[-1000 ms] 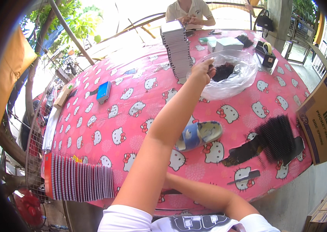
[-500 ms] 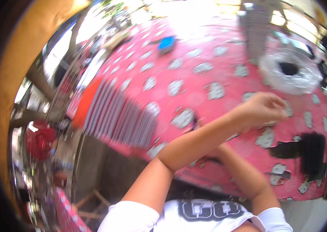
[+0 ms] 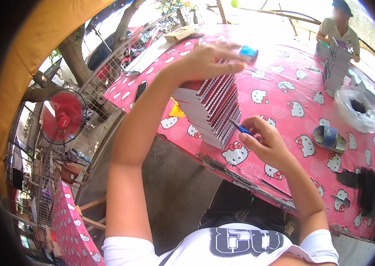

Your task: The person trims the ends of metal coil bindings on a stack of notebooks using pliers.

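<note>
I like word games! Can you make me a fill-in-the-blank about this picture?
1. The left hand rests on top of a ____ of spiral-bound notebooks.
2. The right hand pinches a small ____ tool.
3. The standing fan is coloured ____.

Missing words: stack, blue, red.

Two stacks of notebooks (image 3: 211, 108), one red fan (image 3: 62, 116), one clear bag (image 3: 358, 108), one tape roll (image 3: 329, 138).

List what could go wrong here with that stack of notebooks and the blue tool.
The notebook stack leans and stands near the table edge; a push from the left hand resting on top might tip it off. The right hand holds a blue tool against the stack's side, close to its own fingers; a slip could nick them or the covers.
</note>
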Demonstrator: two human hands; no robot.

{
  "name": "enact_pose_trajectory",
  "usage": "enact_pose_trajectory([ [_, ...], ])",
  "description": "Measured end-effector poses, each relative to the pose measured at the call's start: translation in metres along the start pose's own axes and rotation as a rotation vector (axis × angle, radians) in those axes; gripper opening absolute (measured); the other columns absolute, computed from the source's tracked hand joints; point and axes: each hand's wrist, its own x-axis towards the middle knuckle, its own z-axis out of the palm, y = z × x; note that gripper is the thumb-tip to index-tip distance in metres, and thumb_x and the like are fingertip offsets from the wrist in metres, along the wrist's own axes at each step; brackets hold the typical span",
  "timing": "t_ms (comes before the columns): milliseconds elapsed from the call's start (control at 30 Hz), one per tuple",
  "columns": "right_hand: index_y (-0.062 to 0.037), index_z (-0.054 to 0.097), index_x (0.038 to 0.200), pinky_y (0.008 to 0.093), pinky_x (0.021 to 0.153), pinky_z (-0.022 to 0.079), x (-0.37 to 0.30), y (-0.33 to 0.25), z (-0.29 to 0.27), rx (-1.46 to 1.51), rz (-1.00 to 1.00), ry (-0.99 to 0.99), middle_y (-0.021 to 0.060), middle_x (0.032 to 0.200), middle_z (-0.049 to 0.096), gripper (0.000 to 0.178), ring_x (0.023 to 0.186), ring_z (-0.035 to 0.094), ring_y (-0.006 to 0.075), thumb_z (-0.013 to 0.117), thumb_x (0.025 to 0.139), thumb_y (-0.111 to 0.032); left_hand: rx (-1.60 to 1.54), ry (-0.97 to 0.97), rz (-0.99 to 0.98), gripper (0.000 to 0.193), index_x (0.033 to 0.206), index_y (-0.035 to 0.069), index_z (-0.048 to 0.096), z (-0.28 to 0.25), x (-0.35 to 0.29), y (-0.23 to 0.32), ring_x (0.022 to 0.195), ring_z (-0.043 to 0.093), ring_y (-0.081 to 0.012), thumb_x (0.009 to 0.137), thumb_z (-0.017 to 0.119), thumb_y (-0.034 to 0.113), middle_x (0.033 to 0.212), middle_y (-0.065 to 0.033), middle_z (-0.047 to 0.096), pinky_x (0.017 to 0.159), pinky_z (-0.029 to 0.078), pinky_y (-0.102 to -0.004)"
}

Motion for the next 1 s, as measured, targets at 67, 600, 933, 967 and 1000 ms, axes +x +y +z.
enact_pose_trajectory([
  [67, -0.001, 0.055, 0.104, 0.0362, 0.071, 0.05, 0.01, -0.006, 0.001, -0.121, -0.201, 0.14, 0.014, 0.094, 0.061, 0.035, 0.082, 0.061, 0.0246, 0.067, 0.086, -0.028, -0.182, -0.037, -0.01, 0.032, 0.094, 0.009, 0.075, 0.008, 0.003, 0.002, 0.131, 0.042, -0.0298, 0.088, 0.063, 0.038, 0.132, -0.0136, 0.056, 0.11, 0.029, -0.0442],
  [600, -0.0042, 0.057, 0.11, 0.043, 0.075, 0.048, 0.051, -0.02, -0.005, -0.507, -0.559, 0.325, 0.016, 0.101, 0.057, 0.045, 0.088, 0.06, 0.0338, 0.074, 0.077, -0.03, -0.302, 0.428, -0.053, 0.047, 0.05, -0.003, 0.054, 0.012, -0.01, 0.007, 0.052, 0.057, -0.0127, 0.072, 0.081, 0.027, 0.052, -0.0073, 0.056, 0.062, 0.046, -0.0279],
  [933, 0.0051, 0.066, 0.097, 0.0248, 0.049, 0.046, 0.077, -0.031, -0.036, 0.493, 0.34, -0.401, 0.0104, 0.074, 0.067, 0.044, 0.052, 0.06, 0.0147, 0.07, 0.085, -0.037, -0.314, 0.199, 0.085, 0.03, 0.057, 0.0, 0.064, 0.012, -0.006, 0.014, 0.092, 0.065, -0.0185, 0.075, 0.078, 0.019, 0.059, -0.0046, 0.063, 0.08, 0.049, -0.0332],
  [967, 0.005, 0.066, 0.097, 0.0238, 0.049, 0.047, 0.076, -0.031, -0.036, 0.692, 0.438, -0.454, 0.0101, 0.075, 0.067, 0.044, 0.053, 0.06, 0.0148, 0.07, 0.085, -0.037, -0.279, 0.128, 0.058, 0.03, 0.057, 0.001, 0.065, 0.01, -0.007, 0.013, 0.094, 0.065, -0.0196, 0.076, 0.078, 0.02, 0.058, -0.0045, 0.062, 0.083, 0.048, -0.0346],
  [1000, 0.0032, 0.064, 0.099, 0.0269, 0.058, 0.05, 0.076, -0.025, -0.033, 0.615, 0.46, -0.436, 0.0109, 0.079, 0.067, 0.045, 0.062, 0.064, 0.0173, 0.071, 0.084, -0.039, -0.244, 0.059, 0.032, 0.03, 0.057, 0.001, 0.065, 0.008, -0.007, 0.013, 0.097, 0.064, -0.0207, 0.076, 0.077, 0.022, 0.058, -0.0044, 0.062, 0.085, 0.047, -0.0359],
])
